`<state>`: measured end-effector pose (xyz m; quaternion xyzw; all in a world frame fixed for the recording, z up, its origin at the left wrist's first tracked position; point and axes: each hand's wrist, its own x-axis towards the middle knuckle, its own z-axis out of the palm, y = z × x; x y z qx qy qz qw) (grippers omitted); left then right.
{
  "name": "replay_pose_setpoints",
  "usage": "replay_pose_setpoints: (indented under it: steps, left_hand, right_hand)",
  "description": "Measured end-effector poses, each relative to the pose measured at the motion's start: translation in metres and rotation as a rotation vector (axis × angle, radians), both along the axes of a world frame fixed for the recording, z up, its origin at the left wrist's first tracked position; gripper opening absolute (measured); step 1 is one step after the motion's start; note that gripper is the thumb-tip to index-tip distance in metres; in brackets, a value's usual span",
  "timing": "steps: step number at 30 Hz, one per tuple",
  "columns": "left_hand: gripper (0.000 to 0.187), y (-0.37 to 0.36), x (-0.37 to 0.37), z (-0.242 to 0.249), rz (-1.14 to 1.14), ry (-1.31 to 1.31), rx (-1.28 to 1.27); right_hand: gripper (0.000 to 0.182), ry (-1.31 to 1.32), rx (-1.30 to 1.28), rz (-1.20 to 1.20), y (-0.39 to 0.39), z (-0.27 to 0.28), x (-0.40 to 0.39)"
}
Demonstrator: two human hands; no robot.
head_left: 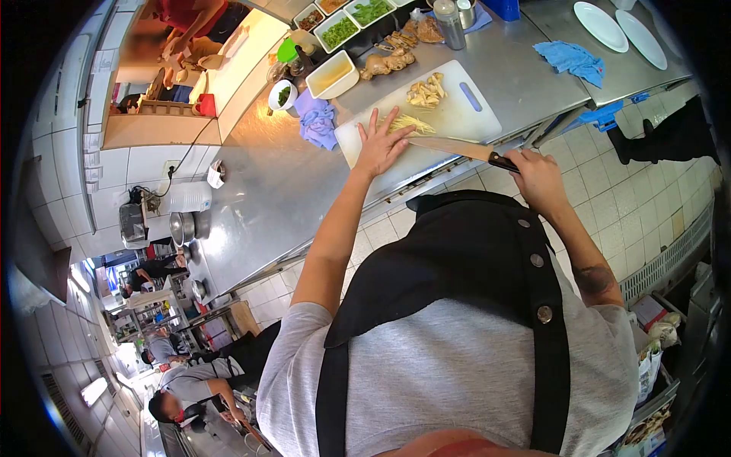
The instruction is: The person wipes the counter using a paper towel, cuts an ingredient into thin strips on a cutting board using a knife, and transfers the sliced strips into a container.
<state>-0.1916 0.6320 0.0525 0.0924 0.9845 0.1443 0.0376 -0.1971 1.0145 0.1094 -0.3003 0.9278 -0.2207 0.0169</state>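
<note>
Surface: steel counter (274,190) across the upper frame, white cutting board (457,114) at upper centre.
Left hand (381,145): arm stretched forward, palm flat, fingers splayed wide on the board, touching shredded ginger (411,122).
Knife (457,150): blade flat over the board's near edge.
Right hand (537,175): centre-right, fingers curled tight around the knife handle.
Sliced ginger (426,91): piled further up the board.

A smooth white plastic cutting board (457,114) lies on a glossy brushed-steel counter (282,190); a shiny metal knife blade (449,147), crumpled blue cloth (567,59) and glazed white plates (601,25) nearby.
</note>
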Motion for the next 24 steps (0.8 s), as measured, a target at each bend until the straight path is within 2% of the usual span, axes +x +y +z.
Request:
replay_pose_setpoints:
  steps: [4, 7, 10, 13, 16, 19, 22, 24]
  left_hand:
    - [0.035, 0.004, -0.013, 0.010, 0.058, 0.165, 0.286]
    - [0.030, 0.007, -0.029, 0.019, -0.055, 0.165, 0.252]
    - [0.022, 0.018, -0.040, 0.021, -0.100, 0.055, 0.296]
    - [0.017, 0.000, -0.057, 0.003, -0.106, -0.212, 0.418]
    - [0.014, -0.015, -0.061, -0.003, 0.050, -0.387, 0.675]
    - [0.012, -0.024, -0.062, -0.003, 0.122, -0.234, 0.425]
    - [0.012, -0.020, -0.058, 0.008, 0.016, 0.020, 0.131]
    - [0.016, -0.012, -0.059, 0.013, 0.005, 0.088, 0.124]
  right_hand:
    - [0.026, 0.068, -0.001, 0.063, -0.008, -0.002, -0.007]
    - [0.017, 0.163, 0.007, 0.110, -0.040, -0.009, -0.016]
    - [0.014, 0.228, -0.045, 0.182, -0.072, -0.020, -0.027]
    - [0.011, 0.238, -0.040, 0.213, -0.092, -0.022, -0.036]
    - [0.013, 0.225, -0.037, 0.208, -0.095, -0.024, -0.036]
    - [0.014, 0.180, -0.040, 0.178, -0.083, -0.026, -0.030]
    - [0.018, 0.085, -0.044, 0.120, -0.055, -0.026, -0.021]
    - [0.023, -0.010, -0.081, 0.052, -0.034, -0.020, -0.012]
